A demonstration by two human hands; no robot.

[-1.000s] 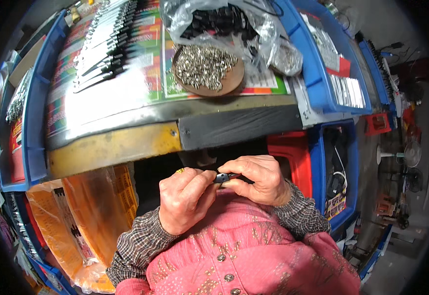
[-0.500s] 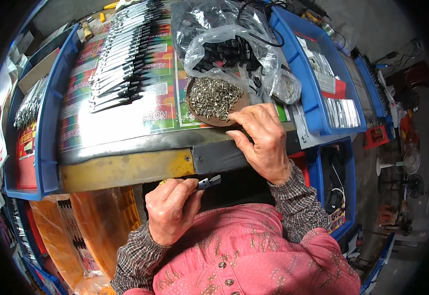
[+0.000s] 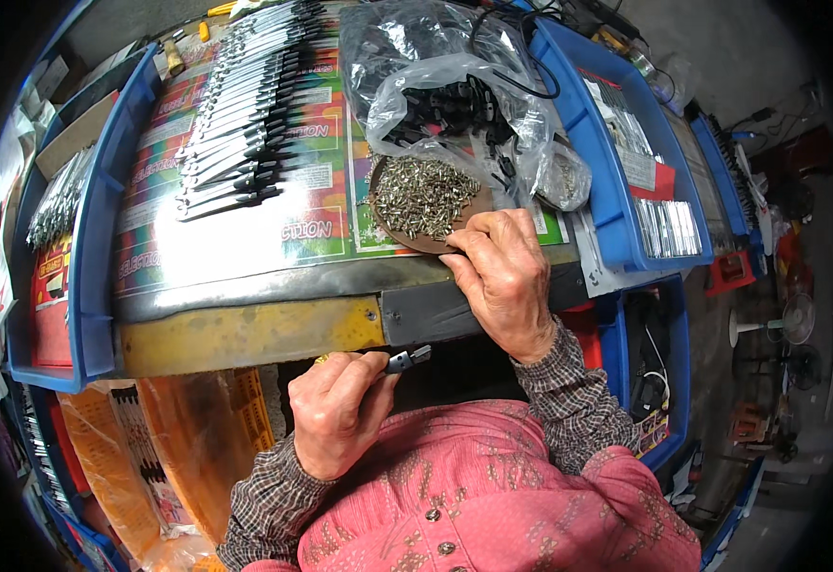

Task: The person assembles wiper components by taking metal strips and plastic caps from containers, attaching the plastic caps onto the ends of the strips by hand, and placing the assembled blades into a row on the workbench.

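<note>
My left hand [image 3: 342, 410] is closed round a small dark piece with a silver metal tip [image 3: 407, 359], held just below the table's front edge. Most of that piece is hidden inside the fingers. At the right side of a round brown dish [image 3: 481, 202], my right hand [image 3: 507, 281] has its thumb and forefinger drawn together by the rim. Whatever may lie between those fingertips is too small to make out. A heap of small silver metal pins [image 3: 424, 195] fills most of the dish.
Behind the dish lies a clear plastic bag [image 3: 388, 86] of black parts. Rows of silver strips with black ends [image 3: 235, 124] cover the table's left half. Blue trays stand at the left [image 3: 102, 238] and right [image 3: 617, 181]. The metal table edge [image 3: 254, 326] runs before me.
My right thumb and forefinger have come closer together beside the dish. The left hand keeps its hold on the dark piece. The whole view has shifted slightly.
</note>
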